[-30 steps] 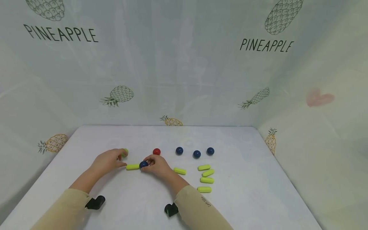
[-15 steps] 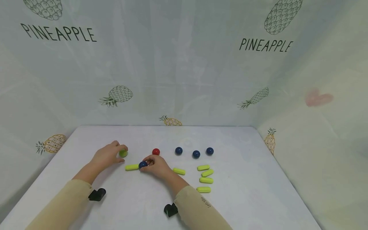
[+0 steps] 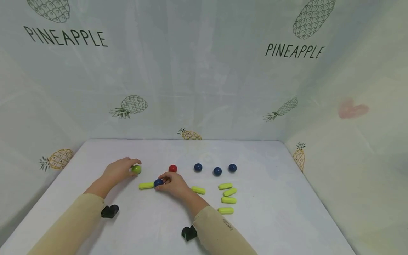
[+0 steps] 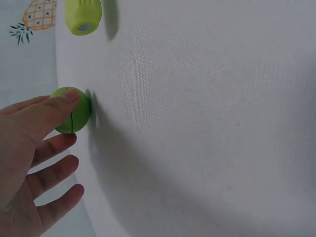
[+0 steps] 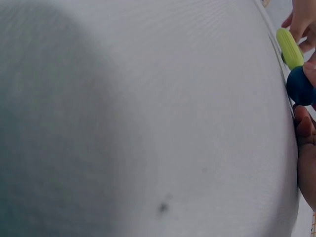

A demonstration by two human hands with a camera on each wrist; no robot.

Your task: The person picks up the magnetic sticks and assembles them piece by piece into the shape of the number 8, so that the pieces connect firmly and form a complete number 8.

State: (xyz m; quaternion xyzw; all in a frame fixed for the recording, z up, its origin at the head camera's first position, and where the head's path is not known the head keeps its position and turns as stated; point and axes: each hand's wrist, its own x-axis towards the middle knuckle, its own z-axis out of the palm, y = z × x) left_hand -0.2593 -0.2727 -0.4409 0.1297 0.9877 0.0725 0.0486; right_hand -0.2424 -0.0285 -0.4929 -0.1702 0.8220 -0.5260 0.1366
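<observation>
My left hand [image 3: 119, 170] pinches a green ball [image 4: 74, 111] between thumb and fingertips, its other fingers spread apart in the left wrist view. The ball sits on or close over the white table. My right hand [image 3: 173, 182] holds a dark blue ball [image 3: 158, 182] between thumb and fingers. Against that ball's left side lies the end of a yellow-green stick [image 3: 146, 185], in line with it. The stick's other end points toward my left hand, which is apart from it. In the right wrist view the blue ball [image 5: 300, 86] also meets the stick [image 5: 289, 48].
A red ball [image 3: 173, 168] lies just behind my right hand. Farther right are 3 blue balls [image 3: 217, 171]. Several yellow-green sticks [image 3: 228, 200] lie right of my right forearm, on the white table [image 3: 280, 198]. A pineapple-print curtain [image 3: 204, 78] hangs behind.
My left hand has shifted back from the stick's free end, and its thumb has come onto the green ball. The right hand stays in place with the blue ball.
</observation>
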